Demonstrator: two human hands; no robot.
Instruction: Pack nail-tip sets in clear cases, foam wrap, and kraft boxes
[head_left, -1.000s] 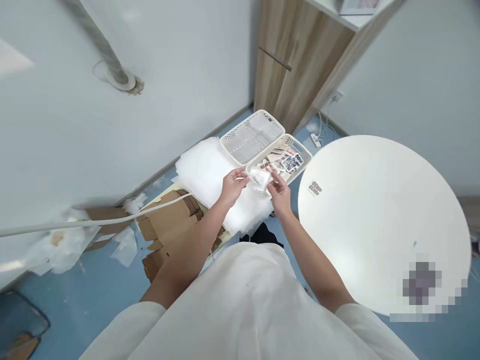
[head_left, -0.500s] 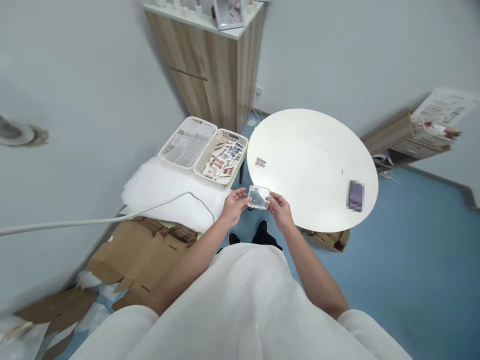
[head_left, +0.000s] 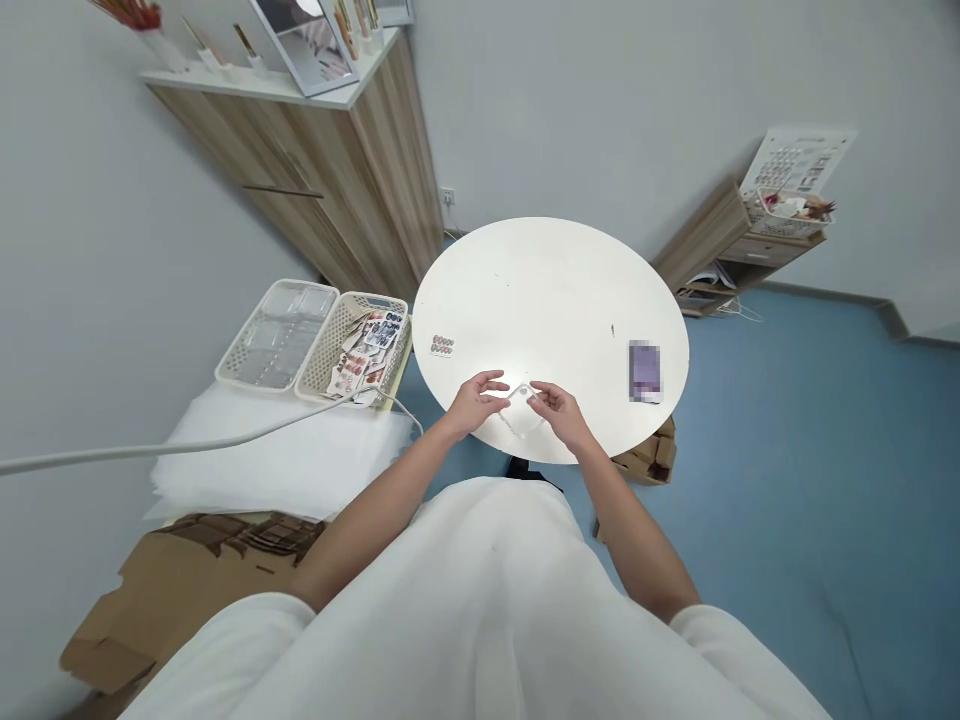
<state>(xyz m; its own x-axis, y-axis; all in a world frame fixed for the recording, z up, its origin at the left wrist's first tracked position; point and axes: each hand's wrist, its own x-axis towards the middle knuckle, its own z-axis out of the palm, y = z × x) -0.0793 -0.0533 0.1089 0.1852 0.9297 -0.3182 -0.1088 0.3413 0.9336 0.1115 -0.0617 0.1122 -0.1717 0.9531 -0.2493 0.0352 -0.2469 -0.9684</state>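
Between my two hands, over the near edge of the round white table, is a small clear plastic box (head_left: 517, 425), tilted and hard to make out against the white top. My left hand (head_left: 477, 402) pinches its left side with thumb and fingers. On the opposite side, my right hand (head_left: 559, 410) grips the box near its far corner. A card of press-on nails (head_left: 442, 346) lies flat on the table, left of and beyond my hands.
The round table (head_left: 555, 270) stands ahead. To the left are a basket of nail cards (head_left: 311, 375), a basket of clear boxes (head_left: 232, 370) and white foam sheets (head_left: 225, 470). A cable (head_left: 187, 443) crosses them. Flattened cardboard (head_left: 187, 580) lies below; a blurred purple item (head_left: 645, 370) rests right.
My view has turned and moved nearer the table, so the table now lies under my hands. The clear box has gone from lying level to a tilted, corner-up pose between my fingers.
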